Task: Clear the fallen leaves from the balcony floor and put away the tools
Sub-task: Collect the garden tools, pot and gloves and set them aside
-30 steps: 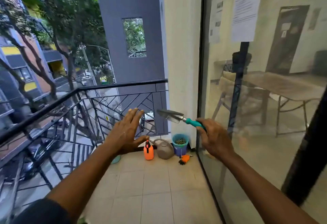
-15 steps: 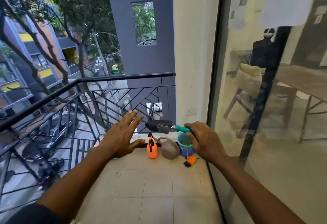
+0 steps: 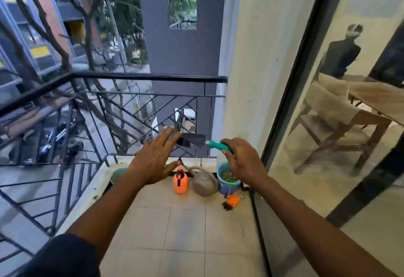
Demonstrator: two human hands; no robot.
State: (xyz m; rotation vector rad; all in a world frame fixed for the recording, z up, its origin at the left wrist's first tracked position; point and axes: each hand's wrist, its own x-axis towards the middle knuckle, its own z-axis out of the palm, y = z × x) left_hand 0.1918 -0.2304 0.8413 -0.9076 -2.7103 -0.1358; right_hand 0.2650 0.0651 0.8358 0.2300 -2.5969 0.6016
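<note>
My right hand (image 3: 242,158) grips the teal handle of a small garden trowel (image 3: 194,141), whose dark blade points left and is held level above the floor. My left hand (image 3: 156,156) is spread flat with straight fingers just left of the blade, its fingertips near the blade's tip. Below my right hand stands a blue bucket (image 3: 227,186) with green leaf bits inside. The tiled balcony floor (image 3: 185,228) in front of me shows no leaves.
An orange spray bottle (image 3: 180,181), a grey watering can (image 3: 204,182) and orange gloves (image 3: 232,201) line the far end of the floor. A green dish (image 3: 117,174) lies at the left kerb. Black railing (image 3: 131,101) bounds the left and far sides; a glass wall (image 3: 328,145) runs along the right.
I have moved closer to the far end; the tools on the floor appear larger. The trowel has dropped lower, and both hands now hover over the bucket and spray bottle.
</note>
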